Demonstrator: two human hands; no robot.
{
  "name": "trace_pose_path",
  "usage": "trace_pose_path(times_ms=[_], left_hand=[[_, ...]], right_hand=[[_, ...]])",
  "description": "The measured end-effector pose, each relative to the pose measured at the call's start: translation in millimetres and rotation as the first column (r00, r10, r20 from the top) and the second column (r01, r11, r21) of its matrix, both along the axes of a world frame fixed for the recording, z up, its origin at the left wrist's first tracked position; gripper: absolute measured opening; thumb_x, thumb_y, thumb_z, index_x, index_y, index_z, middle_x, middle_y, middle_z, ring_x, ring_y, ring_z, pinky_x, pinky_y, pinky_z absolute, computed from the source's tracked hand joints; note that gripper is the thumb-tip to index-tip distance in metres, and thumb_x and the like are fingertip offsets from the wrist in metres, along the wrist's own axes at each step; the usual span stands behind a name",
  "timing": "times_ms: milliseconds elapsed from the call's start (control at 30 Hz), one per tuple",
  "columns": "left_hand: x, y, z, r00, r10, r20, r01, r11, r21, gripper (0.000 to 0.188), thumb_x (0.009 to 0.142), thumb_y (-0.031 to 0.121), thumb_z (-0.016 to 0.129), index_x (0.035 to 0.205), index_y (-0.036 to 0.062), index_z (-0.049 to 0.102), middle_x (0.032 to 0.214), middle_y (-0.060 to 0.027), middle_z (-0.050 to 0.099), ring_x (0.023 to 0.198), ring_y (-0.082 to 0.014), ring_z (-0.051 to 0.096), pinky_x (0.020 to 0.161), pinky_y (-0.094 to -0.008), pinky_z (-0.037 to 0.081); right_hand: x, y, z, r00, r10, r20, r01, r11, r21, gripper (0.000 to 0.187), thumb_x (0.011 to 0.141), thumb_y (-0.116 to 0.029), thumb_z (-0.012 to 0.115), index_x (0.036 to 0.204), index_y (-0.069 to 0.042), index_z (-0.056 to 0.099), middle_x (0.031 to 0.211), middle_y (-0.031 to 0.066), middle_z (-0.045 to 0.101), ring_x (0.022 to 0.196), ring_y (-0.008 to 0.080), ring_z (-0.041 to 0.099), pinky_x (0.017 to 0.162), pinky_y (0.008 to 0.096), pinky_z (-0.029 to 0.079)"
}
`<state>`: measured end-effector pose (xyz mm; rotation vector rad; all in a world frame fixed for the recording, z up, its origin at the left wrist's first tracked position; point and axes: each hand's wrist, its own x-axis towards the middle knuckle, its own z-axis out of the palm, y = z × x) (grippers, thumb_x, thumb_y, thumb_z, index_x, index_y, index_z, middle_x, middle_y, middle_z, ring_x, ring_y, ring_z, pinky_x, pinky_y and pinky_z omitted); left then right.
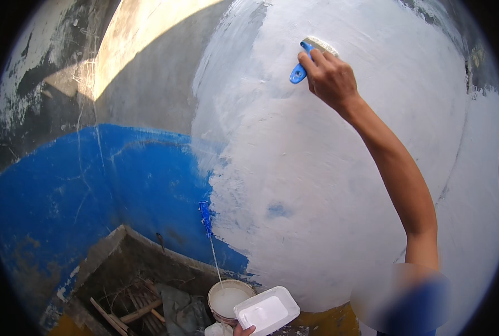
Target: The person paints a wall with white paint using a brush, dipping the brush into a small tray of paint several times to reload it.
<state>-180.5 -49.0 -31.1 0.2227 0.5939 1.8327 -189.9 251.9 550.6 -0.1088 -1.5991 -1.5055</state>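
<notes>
Left of the bucket (214,311) spreads blue wall (148,179); at its lower right, the left hand (244,330) grips a white tray (292,299). Well above the bucket and rightward, the right hand (332,78) grasps a brush (298,73) (blue end slanting down-left) at the white-coated wall (328,185), contact unclear.

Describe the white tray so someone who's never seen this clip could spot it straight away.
Start at the big white stretch of wall and drop to the picture's lower edge. There, the left hand holds the tray, just right of the bucket. The bucket is round; the tray is oblong with rounded corners.
</notes>
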Motion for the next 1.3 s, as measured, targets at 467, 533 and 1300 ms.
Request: trace_pose_path(times_ms=[467,533,1300], left_hand=[[3.3,-8.5,-15.8,0.999,0.028,0.043,-0.028,1.000,-0.004,0.049,0.090,0.004,0.054,0.135,-0.0031,0.038,0.128,-0.0143,0.054,0.119,-0.0272,0.053,0.100,-0.0414,0.045],[-1.7,-8.8,-7.8,0.998,0.009,0.058,-0.008,1.000,-0.021,0.049,0.090,0.004,0.054,0.136,-0.0030,0.038,0.129,-0.0143,0.054,0.119,-0.0269,0.053,0.101,-0.0412,0.044],[9.4,3.7,20.7,0.981,-0.187,0.056,0.187,0.982,0.021,0.062,0.085,0.008,0.057,0.140,-0.0014,0.030,0.135,-0.0159,0.047,0.124,-0.0280,0.049,0.104,-0.0412,0.040]], right_hand=[[35.9,-18.7,0.1,0.878,0.435,-0.202,-0.477,0.756,-0.448,0.008,0.085,-0.012,0.064,0.081,-0.005,0.061,0.065,0.0075,0.062,0.057,0.0220,0.062,0.049,0.0339,0.047],[63.8,-18.1,36.6,0.964,0.175,-0.198,-0.181,0.983,-0.015,0.004,0.085,-0.009,0.062,0.085,-0.005,0.062,0.074,0.0061,0.064,0.061,0.0197,0.064,0.050,0.0315,0.050],[206.8,-182.2,-408.8,0.401,-0.504,-0.765,-0.909,-0.321,-0.265,0.020,0.093,-0.012,0.058,0.092,0.008,0.060,0.073,0.0113,0.064,0.059,0.0177,0.064,0.056,0.0273,0.054]])
